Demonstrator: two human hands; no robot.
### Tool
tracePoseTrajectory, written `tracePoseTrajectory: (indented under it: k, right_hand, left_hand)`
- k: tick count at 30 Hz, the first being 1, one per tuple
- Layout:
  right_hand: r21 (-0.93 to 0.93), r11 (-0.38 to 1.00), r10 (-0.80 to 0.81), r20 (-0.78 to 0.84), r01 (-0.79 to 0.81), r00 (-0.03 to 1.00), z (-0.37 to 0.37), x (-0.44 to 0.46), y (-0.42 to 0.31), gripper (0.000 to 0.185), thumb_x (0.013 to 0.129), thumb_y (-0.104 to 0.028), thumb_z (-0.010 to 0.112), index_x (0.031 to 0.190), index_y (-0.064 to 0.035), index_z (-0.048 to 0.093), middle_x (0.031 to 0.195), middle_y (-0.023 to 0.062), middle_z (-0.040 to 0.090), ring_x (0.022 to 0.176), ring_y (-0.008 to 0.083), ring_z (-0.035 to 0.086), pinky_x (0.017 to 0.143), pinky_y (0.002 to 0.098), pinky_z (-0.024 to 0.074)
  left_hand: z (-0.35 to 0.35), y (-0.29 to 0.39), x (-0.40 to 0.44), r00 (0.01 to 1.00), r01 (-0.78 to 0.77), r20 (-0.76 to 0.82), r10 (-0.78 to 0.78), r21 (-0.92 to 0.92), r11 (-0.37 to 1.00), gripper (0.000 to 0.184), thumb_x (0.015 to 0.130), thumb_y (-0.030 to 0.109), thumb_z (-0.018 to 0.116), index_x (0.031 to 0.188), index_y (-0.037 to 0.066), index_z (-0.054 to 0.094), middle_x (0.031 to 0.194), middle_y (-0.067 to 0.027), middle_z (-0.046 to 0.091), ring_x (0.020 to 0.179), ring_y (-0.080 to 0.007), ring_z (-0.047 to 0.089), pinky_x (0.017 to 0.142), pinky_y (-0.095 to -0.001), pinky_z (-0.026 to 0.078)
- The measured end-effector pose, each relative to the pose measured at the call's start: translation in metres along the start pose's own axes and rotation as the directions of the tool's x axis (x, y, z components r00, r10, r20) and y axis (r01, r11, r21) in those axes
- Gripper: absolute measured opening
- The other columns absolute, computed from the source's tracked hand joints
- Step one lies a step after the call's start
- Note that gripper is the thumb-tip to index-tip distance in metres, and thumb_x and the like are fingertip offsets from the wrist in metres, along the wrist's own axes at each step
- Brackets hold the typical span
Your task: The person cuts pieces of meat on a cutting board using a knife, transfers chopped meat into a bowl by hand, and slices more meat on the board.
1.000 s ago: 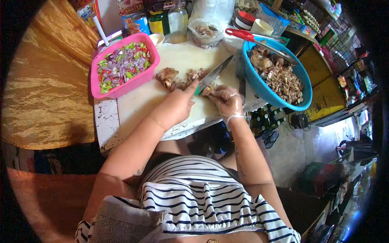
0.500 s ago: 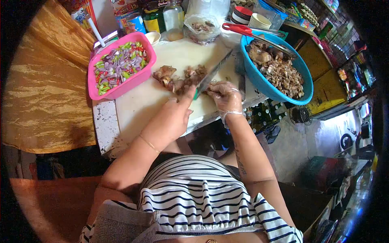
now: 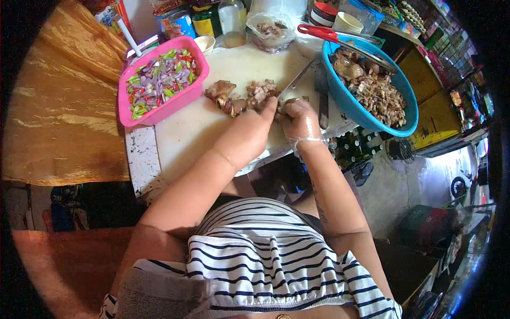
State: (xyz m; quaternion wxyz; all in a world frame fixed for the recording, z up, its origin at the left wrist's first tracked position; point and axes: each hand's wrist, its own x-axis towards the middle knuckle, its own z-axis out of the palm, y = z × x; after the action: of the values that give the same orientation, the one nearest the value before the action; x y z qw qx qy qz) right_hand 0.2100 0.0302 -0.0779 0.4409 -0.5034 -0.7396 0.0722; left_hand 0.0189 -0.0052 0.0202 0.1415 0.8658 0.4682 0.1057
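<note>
My left hand [image 3: 245, 134] is closed round the handle of a knife [image 3: 298, 77], its index finger stretched toward the blade, which slants up and right. Close beside it, my right hand [image 3: 302, 121], in a clear plastic glove, is closed on a piece of meat [image 3: 289, 102], mostly covered by the fingers. Chopped meat [image 3: 262, 91] lies on the white cutting board [image 3: 183, 141] just beyond my left hand. A larger browned chunk [image 3: 223, 94] sits left of that pile. Another dark utensil [image 3: 323, 109] rests to the right of my gloved hand.
A pink tub [image 3: 159, 111] of sliced onions and peppers stands at left. At right, a blue basin [image 3: 406, 119] holds chopped meat, with red-handled tongs [image 3: 329, 36] across it. Behind are a bagged portion of meat [image 3: 270, 33], a glass bottle [image 3: 232, 24] and stacked bowls [image 3: 348, 24].
The knife has shifted, with its blade now seen nearly edge-on beside my gloved fingers. My left hand has moved slightly right, closer to my right hand. The view has also shifted a little.
</note>
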Motion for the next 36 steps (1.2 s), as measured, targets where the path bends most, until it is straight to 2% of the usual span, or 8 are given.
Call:
tracePoseTrajectory:
  k: [4, 7, 10, 17, 20, 25, 28, 36]
  right_hand:
    - [0.093, 0.996, 0.005, -0.122, 0.006, 0.992, -0.003, -0.006, -0.011, 0.017, 0.069, -0.004, 0.082, 0.084, -0.0051, 0.074, 0.091, 0.0134, 0.072, 0.089, 0.0351, 0.067, 0.083, 0.0427, 0.0536]
    - [0.074, 0.997, 0.029, -0.143, -0.018, 0.989, -0.005, -0.005, -0.013, 0.014, 0.072, -0.005, 0.082, 0.084, -0.0071, 0.075, 0.088, 0.013, 0.072, 0.086, 0.0354, 0.067, 0.08, 0.0435, 0.0545]
    - [0.048, 0.997, 0.065, -0.137, -0.059, 0.988, -0.001, -0.006, -0.011, 0.013, 0.072, -0.01, 0.083, 0.084, -0.0076, 0.076, 0.088, 0.0131, 0.072, 0.088, 0.0348, 0.067, 0.081, 0.0432, 0.0542]
    - [-0.06, 0.998, 0.028, -0.103, -0.034, 0.994, -0.015, 0.007, -0.015, 0.017, 0.081, -0.018, 0.079, 0.092, -0.006, 0.077, 0.102, 0.0196, 0.071, 0.098, 0.0408, 0.064, 0.09, 0.0488, 0.0516]
    - [-0.178, 0.972, 0.127, -0.157, -0.155, 0.979, -0.019, 0.023, -0.004, 0.025, 0.088, -0.019, 0.072, 0.107, -0.0041, 0.072, 0.11, 0.0242, 0.069, 0.108, 0.0452, 0.062, 0.098, 0.0504, 0.0494]
    - [-0.094, 0.851, 0.525, 0.205, -0.517, 0.826, -0.02, 0.033, -0.006, 0.037, 0.094, -0.032, 0.063, 0.121, -0.0067, 0.065, 0.122, 0.0244, 0.064, 0.114, 0.0451, 0.06, 0.098, 0.0491, 0.0488]
    - [-0.117, 0.977, 0.186, 0.066, -0.177, 0.98, -0.033, 0.016, -0.028, 0.034, 0.09, -0.03, 0.068, 0.116, -0.0087, 0.067, 0.113, 0.0217, 0.066, 0.108, 0.0433, 0.061, 0.093, 0.0477, 0.0502]
    - [0.053, 0.999, -0.001, 0.04, -0.001, 0.999, -0.017, 0.002, -0.012, 0.017, 0.073, -0.005, 0.077, 0.09, -0.0063, 0.072, 0.094, 0.0163, 0.068, 0.091, 0.0389, 0.065, 0.082, 0.0452, 0.0532]
  left_hand:
    - [0.014, -0.007, -0.002, 0.995, 0.009, -0.1, -0.016, -0.06, 0.998, 0.066, 0.093, 0.004, 0.054, 0.155, 0.01, 0.033, 0.089, -0.0319, 0.065, 0.082, -0.0498, 0.065, 0.074, -0.0564, 0.053]
    - [-0.005, -0.012, -0.022, 0.987, 0.157, 0.059, -0.15, -0.146, 0.977, 0.068, 0.093, 0.008, 0.06, 0.156, 0.013, 0.034, 0.096, -0.0307, 0.066, 0.084, -0.0506, 0.065, 0.075, -0.0554, 0.053]
    - [0.008, -0.031, -0.036, 0.984, 0.019, -0.17, -0.049, -0.174, 0.985, 0.07, 0.092, 0.011, 0.064, 0.156, 0.016, 0.035, 0.103, -0.0297, 0.067, 0.09, -0.0502, 0.065, 0.078, -0.0545, 0.053]
    - [-0.016, -0.016, -0.04, 0.957, 0.134, -0.218, -0.193, -0.261, 0.956, 0.068, 0.092, 0.012, 0.066, 0.155, 0.017, 0.039, 0.105, -0.032, 0.066, 0.097, -0.0503, 0.064, 0.083, -0.054, 0.051]
    - [-0.016, -0.016, -0.046, 0.951, 0.131, -0.232, -0.202, -0.29, 0.948, 0.068, 0.092, 0.012, 0.066, 0.155, 0.017, 0.04, 0.101, -0.0319, 0.066, 0.093, -0.0502, 0.064, 0.082, -0.0542, 0.051]
    - [-0.012, -0.015, -0.057, 0.958, 0.089, -0.24, -0.158, -0.276, 0.957, 0.068, 0.092, 0.011, 0.066, 0.155, 0.016, 0.04, 0.099, -0.0313, 0.066, 0.091, -0.0492, 0.064, 0.081, -0.0541, 0.051]
    - [-0.008, -0.01, -0.064, 0.97, 0.079, -0.205, -0.129, -0.235, 0.969, 0.07, 0.091, 0.011, 0.066, 0.155, 0.017, 0.039, 0.098, -0.0307, 0.066, 0.088, -0.0482, 0.064, 0.078, -0.0546, 0.051]
    - [-0.011, 0.012, -0.07, 0.992, 0.128, 0.008, -0.127, -0.069, 0.989, 0.071, 0.094, 0.012, 0.063, 0.158, 0.011, 0.031, 0.087, -0.03, 0.063, 0.077, -0.0483, 0.063, 0.072, -0.0553, 0.052]
